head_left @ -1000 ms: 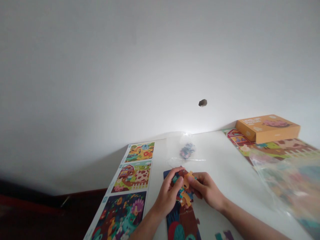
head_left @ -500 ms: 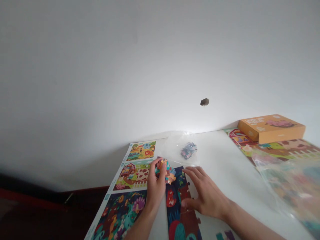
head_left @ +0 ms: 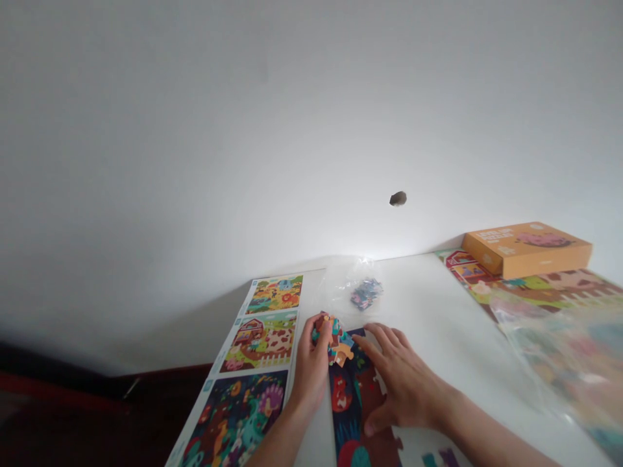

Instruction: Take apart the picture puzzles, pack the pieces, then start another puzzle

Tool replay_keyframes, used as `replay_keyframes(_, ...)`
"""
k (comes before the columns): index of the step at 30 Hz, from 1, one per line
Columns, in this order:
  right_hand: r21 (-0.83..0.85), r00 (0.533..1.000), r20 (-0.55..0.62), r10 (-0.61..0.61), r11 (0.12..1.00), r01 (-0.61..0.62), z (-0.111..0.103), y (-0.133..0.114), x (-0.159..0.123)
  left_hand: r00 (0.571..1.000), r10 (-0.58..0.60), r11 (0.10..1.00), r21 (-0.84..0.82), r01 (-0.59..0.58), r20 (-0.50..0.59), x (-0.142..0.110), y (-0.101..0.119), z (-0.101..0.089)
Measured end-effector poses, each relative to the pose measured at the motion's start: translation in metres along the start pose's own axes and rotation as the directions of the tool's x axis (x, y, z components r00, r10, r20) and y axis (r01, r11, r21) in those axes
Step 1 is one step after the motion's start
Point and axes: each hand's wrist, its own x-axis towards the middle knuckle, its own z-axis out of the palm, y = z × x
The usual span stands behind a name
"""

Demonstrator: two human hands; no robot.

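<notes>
My left hand (head_left: 314,360) is closed round a bunch of loose puzzle pieces (head_left: 335,344), colourful and fanned out past the thumb. Below them lies a partly joined dark jigsaw puzzle (head_left: 367,441), navy and brown, with knobs along its right edge. My right hand (head_left: 403,373) rests over the puzzle's right side, its fingers spread apart and its thumb on the brown part. Part of the puzzle's edge is hidden under that hand. A few loose pieces (head_left: 440,458) lie at the bottom, right of the puzzle.
A picture sheet (head_left: 265,340) with three scenes lies on the left. Behind my hands sits a clear bag (head_left: 367,294) with more pieces. On the right, an orange puzzle box (head_left: 530,250) stands on a finished farm puzzle (head_left: 574,285), near another plastic bag (head_left: 545,363). The wall has a hole (head_left: 398,198).
The dark puzzle has shifted slightly to the right under my right hand. My left hand, with its pieces, has moved a little right and nearer to me.
</notes>
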Motion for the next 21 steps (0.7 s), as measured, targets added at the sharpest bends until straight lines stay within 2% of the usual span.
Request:
replay_keyframes(5, -0.007, 0.997, 0.048, -0.052, 0.999, 0.053, 0.003, 0.009, 0.000, 0.985, -0.131, 0.950, -0.269, 0.157, 0.112, -0.006, 0.001, 0.006)
replay_keyframes(9, -0.019, 0.997, -0.036, -0.073, 0.997, 0.073, 0.003, 0.008, 0.001, 0.963, -0.210, 0.894, -0.366, 0.260, 0.172, -0.008, 0.006, 0.006)
replay_keyframes(12, -0.053, 0.994, -0.107, -0.025, 0.998, 0.019, 0.002, 0.007, 0.001, 0.942, -0.242, 0.859, -0.400, 0.319, 0.231, -0.003, 0.013, 0.000)
replay_keyframes(15, -0.099, 0.982, -0.180, 0.049, 0.993, -0.068, 0.003, 0.011, -0.001, 0.890, -0.244, 0.818, -0.412, 0.402, 0.385, 0.001, 0.018, -0.009)
replay_keyframes(16, -0.109, 0.976, -0.204, 0.075, 0.989, -0.099, 0.002, 0.013, -0.002, 0.849, -0.242, 0.803, -0.394, 0.446, 0.470, 0.001, 0.019, -0.012)
replay_keyframes(17, -0.114, 0.970, -0.223, 0.102, 0.985, -0.129, 0.002, 0.014, -0.003, 0.790, -0.236, 0.789, -0.363, 0.495, 0.565, 0.000, 0.019, -0.014)
replay_keyframes(19, -0.109, 0.957, -0.246, 0.153, 0.977, -0.184, 0.000, 0.016, -0.005, 0.620, -0.212, 0.778, -0.254, 0.575, 0.756, -0.004, 0.019, -0.018)
replay_keyframes(21, -0.086, 0.947, -0.260, 0.189, 0.972, -0.217, -0.001, 0.015, -0.005, 0.433, -0.193, 0.835, -0.084, 0.543, 0.880, -0.009, 0.020, -0.019)
